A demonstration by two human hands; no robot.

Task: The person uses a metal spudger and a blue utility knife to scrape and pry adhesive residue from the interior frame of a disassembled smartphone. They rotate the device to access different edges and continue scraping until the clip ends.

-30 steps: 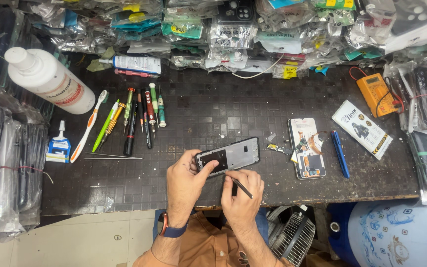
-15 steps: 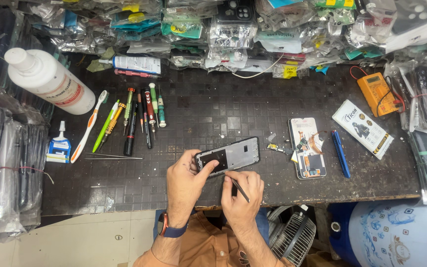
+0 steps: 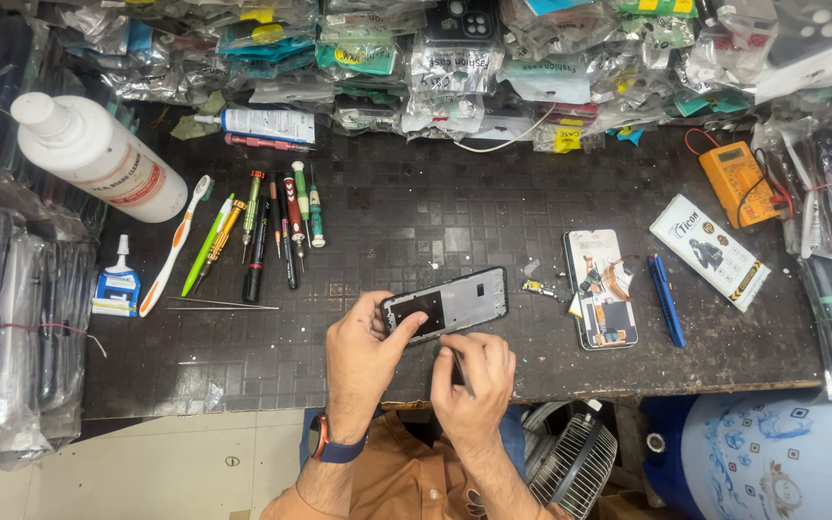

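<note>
Phone frame: a dark, opened phone body [image 3: 445, 305] lay tilted near the front edge of the workbench [image 3: 416, 221], its inner side up, with a pale metal rim, a black panel in its left half and small cut-outs toward the right end.
Left hand: the left hand [image 3: 363, 358] gripped the frame's left end, thumb on top and fingers curled beneath it; a dark watch band sat on the wrist.
Right hand: the right hand [image 3: 474, 380] was closed around a thin dark tool [image 3: 458, 367], just below the frame's lower edge; whether the tip touched the frame could not be told.
Beside the frame: a second phone part [image 3: 601, 287] with orange flex strips lay face up to the right, small loose pieces [image 3: 543, 282] between the two, and a blue pen-like tool [image 3: 667, 299] further right.
Left of the frame: a row of screwdrivers [image 3: 276, 229], a toothbrush [image 3: 175, 244] and a white bottle [image 3: 96, 157] lay well apart from the hands.
Far right: an orange multimeter [image 3: 736, 183].
</note>
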